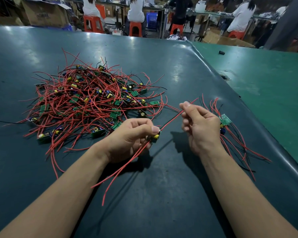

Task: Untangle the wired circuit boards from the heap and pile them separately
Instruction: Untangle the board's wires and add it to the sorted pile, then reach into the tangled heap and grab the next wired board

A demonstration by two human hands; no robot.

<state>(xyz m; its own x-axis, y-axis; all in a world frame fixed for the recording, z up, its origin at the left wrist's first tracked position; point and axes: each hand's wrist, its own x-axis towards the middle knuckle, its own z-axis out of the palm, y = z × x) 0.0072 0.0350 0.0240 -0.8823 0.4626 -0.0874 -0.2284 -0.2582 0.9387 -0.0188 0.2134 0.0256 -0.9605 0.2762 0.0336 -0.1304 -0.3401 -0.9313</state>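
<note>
A big heap of small green circuit boards with red and black wires lies on the dark mat at centre left. My left hand pinches one small board with a yellow part, just in front of the heap. Its red wires trail down toward me. Another red wire runs up from that board to my right hand, whose curled fingers pinch it near its far end. A small separate pile of boards and wires lies on the mat just right of my right hand.
The dark mat ends in a raised edge on the right, beside a green table surface with a small black object. Beyond the table's far edge, people sit on orange stools at other benches.
</note>
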